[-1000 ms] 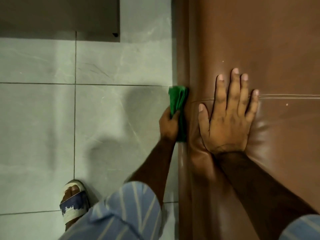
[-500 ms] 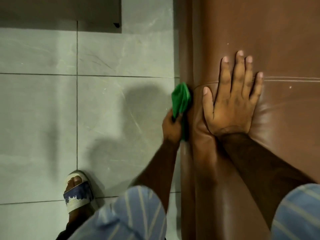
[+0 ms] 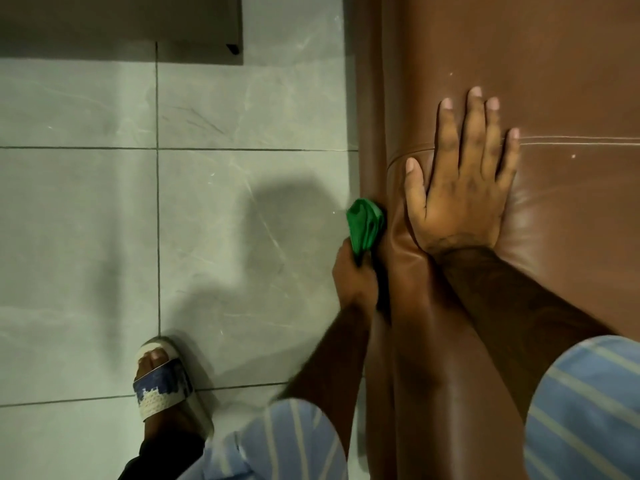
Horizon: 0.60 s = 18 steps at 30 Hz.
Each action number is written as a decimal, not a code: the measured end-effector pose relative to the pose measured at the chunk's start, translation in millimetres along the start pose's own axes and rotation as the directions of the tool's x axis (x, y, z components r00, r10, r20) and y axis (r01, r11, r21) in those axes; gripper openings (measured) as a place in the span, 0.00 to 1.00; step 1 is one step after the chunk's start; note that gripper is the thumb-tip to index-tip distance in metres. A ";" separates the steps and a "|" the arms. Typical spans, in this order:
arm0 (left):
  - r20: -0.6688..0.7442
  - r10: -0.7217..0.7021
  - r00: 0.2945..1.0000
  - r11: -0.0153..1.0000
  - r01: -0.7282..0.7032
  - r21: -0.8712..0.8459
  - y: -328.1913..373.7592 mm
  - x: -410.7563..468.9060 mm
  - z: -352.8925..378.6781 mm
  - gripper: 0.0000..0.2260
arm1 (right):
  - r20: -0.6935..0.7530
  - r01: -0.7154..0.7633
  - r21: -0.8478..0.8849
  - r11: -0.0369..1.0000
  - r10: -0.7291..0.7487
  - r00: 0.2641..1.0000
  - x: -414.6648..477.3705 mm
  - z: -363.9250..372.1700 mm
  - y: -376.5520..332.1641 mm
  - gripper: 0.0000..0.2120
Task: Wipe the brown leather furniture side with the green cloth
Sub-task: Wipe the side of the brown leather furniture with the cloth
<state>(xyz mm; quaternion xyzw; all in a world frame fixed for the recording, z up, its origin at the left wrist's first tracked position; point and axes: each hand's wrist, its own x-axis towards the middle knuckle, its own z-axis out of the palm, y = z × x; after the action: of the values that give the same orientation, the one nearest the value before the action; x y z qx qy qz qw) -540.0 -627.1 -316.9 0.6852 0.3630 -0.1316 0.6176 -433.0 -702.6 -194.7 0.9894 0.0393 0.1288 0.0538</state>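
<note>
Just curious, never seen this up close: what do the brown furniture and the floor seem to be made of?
Brown furniture: looks like leather or faux leather, smooth and semi-glossy, with stitched seams, soft creases and sheen. Floor: likely stone-look ceramic or marble tile, grey with veins, grout lines and dull reflections.

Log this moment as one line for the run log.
left hand: grips green cloth against leather furniture side | right hand: flat on top

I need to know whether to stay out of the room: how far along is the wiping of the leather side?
Done: nothing can be confirmed; no wiped patch stands out on the brown leather.
In hand: the left hand presses the bunched green cloth against the furniture's side edge, while the right hand lies flat on top.
Left: likely most of the side, since the cloth covers only a small spot.
</note>
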 end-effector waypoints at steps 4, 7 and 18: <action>0.042 -0.024 0.999 0.985 0.017 0.173 -53.9 -70.8 -16.3 0.13 | 0.019 -0.006 0.016 1.000 0.006 1.000 0.6 -1.7 -0.3 0.35; 0.137 -0.316 0.939 0.902 0.252 0.352 -72.7 -60.5 -23.9 0.09 | 0.027 -0.009 0.021 1.000 0.008 1.000 0.0 -1.9 -0.9 0.35; 0.030 -0.122 0.992 0.992 0.122 0.005 118.9 156.3 9.9 0.18 | 0.015 0.012 0.008 1.000 -0.012 1.000 0.7 2.7 1.1 0.35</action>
<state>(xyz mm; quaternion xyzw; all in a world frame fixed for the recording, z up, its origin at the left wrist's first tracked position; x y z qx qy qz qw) -349.1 -581.0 -327.9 0.6605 0.3946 -0.1803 0.6128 -431.6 -703.8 -197.0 0.9903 0.0454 0.1210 0.0508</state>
